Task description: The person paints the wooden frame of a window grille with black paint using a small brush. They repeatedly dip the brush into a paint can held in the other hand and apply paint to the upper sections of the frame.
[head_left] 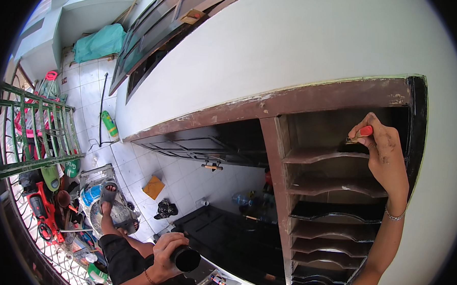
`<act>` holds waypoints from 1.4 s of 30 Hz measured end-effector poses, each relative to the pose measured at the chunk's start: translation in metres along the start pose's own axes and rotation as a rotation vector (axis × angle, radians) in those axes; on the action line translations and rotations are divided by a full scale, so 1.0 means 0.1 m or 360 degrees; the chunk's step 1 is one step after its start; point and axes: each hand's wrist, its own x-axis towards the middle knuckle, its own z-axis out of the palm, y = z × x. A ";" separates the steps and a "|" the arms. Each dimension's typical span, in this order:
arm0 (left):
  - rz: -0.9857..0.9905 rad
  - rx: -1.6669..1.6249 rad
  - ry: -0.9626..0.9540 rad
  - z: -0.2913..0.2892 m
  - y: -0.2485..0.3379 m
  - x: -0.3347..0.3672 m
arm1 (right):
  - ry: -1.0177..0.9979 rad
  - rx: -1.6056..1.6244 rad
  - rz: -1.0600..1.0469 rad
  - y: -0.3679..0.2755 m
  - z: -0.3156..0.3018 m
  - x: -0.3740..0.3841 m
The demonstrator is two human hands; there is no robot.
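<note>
The right hand (384, 145) is clamping a red-handled brush (365, 131) near the upper slats (325, 157) (brushing, apparently); the left hand (165, 249) is gripping a black container (186, 259). The next stroke is calling for steady aim.

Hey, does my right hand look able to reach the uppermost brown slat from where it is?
Probably yes: your right hand, pinching a small red-ended tool, appears close to the uppermost brown slat, and nothing visible blocks the way between them.
</note>
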 end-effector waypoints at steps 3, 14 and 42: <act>0.0011 -0.0018 -0.0029 -0.01 0.01 0.03 | -0.0008 -0.0252 0.0015 0.21 0.24 -0.12; 0.0025 -0.0016 -0.0001 -0.03 -0.01 0.02 | -0.0078 -0.0138 0.0156 0.12 0.22 0.02; 0.0011 0.0008 0.0045 -0.08 -0.02 -0.02 | -0.0171 0.0076 0.0172 -0.12 0.16 0.00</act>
